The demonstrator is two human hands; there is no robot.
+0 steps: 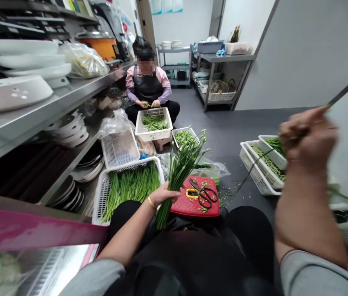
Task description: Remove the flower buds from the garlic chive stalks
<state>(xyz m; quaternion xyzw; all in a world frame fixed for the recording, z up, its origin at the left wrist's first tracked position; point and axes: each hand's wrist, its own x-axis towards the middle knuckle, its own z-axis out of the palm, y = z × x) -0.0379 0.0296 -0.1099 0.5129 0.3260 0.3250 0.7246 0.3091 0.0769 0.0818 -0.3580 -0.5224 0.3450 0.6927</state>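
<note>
My left hand point(168, 193) is closed round a bunch of flowering chives point(182, 166), held nearly upright with the budded tips at the top. My right hand point(311, 133), raised at the right and blurred, has its fingers curled closed. A thin chive stem point(254, 164) trails down and left from it. Below my hands lies a red board point(180, 205) bearing black-handled scissors point(205, 197), a yellow-framed item point(191, 193) and scattered buds. Left of the bunch, a white basket point(97, 205) holds many long chives point(131, 185).
Across from me a seated person point(147, 82) handles greens over a white basket point(154, 135). More baskets of greens point(262, 185) stand on the floor at right. Steel shelving point(69, 98) with dishes runs along the left. Trimmings point(228, 193) litter the floor.
</note>
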